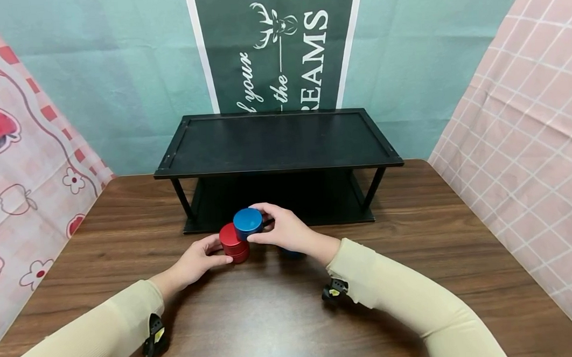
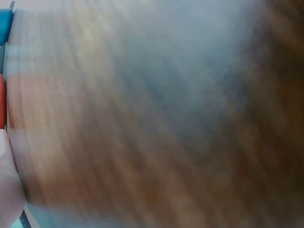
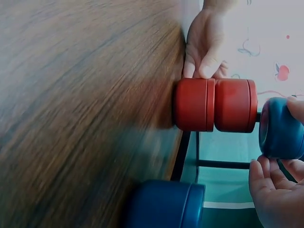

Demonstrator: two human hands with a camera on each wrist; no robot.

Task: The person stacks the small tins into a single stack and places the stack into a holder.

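Observation:
Two red round tins [image 1: 234, 243] stand stacked on the table, one on top of the other. My left hand [image 1: 198, 260] grips the lower red tin from the left, thumb in front and fingers behind. A blue round tin [image 3: 282, 128] is pinched between thumb and fingers of my right hand [image 1: 286, 231], held level just over the upper red tin; a small gap shows in the right wrist view. A second blue tin [image 3: 164, 204] stands on the table, mostly hidden under my right hand in the head view. The left wrist view is largely blurred tabletop.
Behind the tins stands a black two-level shelf [image 1: 279, 141] on the wooden table [image 1: 283, 319]. Its lower front edge lies close behind both hands. Patterned cloths [image 1: 530, 117] hang at the sides and back.

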